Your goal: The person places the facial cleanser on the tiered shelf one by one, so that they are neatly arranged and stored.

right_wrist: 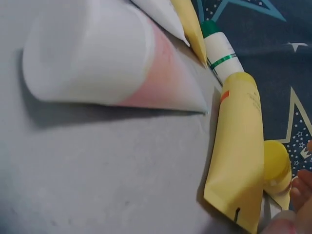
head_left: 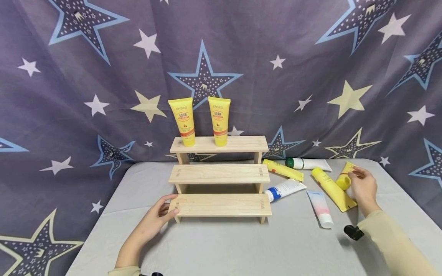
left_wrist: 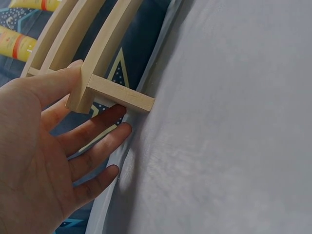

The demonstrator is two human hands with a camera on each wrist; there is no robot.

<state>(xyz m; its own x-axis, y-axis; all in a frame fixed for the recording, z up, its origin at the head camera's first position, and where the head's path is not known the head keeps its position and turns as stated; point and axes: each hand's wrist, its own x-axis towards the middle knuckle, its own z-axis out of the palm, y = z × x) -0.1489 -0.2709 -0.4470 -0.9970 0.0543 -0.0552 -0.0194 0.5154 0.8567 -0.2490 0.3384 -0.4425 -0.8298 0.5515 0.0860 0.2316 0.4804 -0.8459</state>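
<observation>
A three-tier wooden display rack stands mid-table. My left hand pinches the left end of its lowest step between thumb and forefinger; the other fingers spread loosely, as the left wrist view shows. Two yellow squeeze tubes, a left one and a right one, stand caps down on the top step. At the right, my right hand grips a yellow tube with its fingertips. Only a few of those fingers show at the edge of the right wrist view, beside the tube's yellow cap.
Right of the rack lie another yellow tube, a pink-and-white tube, a blue-capped white tube, a yellow tube and a green-capped white tube. A star-patterned curtain hangs behind the grey tabletop.
</observation>
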